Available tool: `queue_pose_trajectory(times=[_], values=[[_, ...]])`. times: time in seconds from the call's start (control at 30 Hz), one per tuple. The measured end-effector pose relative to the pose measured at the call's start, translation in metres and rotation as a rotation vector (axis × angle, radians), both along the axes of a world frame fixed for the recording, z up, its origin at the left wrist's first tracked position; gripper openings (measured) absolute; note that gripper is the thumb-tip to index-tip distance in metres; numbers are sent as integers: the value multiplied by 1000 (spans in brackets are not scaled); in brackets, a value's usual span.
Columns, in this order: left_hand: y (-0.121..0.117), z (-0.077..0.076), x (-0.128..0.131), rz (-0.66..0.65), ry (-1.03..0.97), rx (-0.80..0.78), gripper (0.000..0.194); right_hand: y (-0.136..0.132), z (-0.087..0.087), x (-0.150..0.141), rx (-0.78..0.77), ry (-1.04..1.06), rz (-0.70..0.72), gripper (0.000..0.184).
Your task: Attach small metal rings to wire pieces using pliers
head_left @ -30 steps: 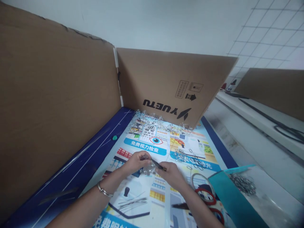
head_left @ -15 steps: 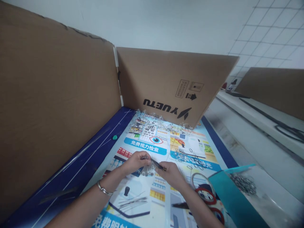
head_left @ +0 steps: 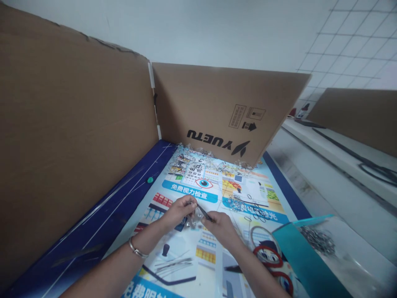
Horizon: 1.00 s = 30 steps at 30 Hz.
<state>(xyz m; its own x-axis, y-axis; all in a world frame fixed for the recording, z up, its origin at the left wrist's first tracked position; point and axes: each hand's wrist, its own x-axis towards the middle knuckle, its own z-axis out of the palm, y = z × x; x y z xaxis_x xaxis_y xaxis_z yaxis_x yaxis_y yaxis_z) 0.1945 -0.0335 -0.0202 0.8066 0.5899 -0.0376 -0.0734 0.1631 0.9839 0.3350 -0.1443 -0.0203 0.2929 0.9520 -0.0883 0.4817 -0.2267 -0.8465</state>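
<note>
My left hand (head_left: 182, 209) is closed in a pinch near the middle of the mat; what lies between its fingertips is too small to make out. Several clear, shiny bead-like pieces (head_left: 192, 220) hang just below those fingers. My right hand (head_left: 221, 225) is wrapped round dark, slender tweezers (head_left: 204, 212), whose tip reaches up to the left fingertips. Both hands are over a printed mat (head_left: 211, 231). To their right lies a small heap of clear and dark wire-like pieces (head_left: 254, 211).
Clear pieces (head_left: 198, 155) are strewn along the base of a cardboard panel (head_left: 217, 103). Another cardboard wall (head_left: 74, 124) stands at left. Thin wire lengths (head_left: 173, 263) lie in front. At right, a teal-edged bag (head_left: 297, 248) holds a metallic heap (head_left: 318, 240). A green dot (head_left: 150, 180) sits left.
The tweezers have shifted very slightly, their tip still at the left fingertips. The clear pieces below the left hand have swung a little and bunched differently.
</note>
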Motion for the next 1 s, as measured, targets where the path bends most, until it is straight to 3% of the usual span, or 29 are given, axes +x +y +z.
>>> queue_pose_trajectory(times=[0.23,0.7,1.0], values=[[-2,1,2,102,-35,32,25,0,2,-1,-3,-10,8,23],[0,-2,2,86,-14,6,25,0,-2,-2,5,-83,-6,23],[0,7,-1,98,-11,82,25,-1,-1,1,4,-148,0,23]])
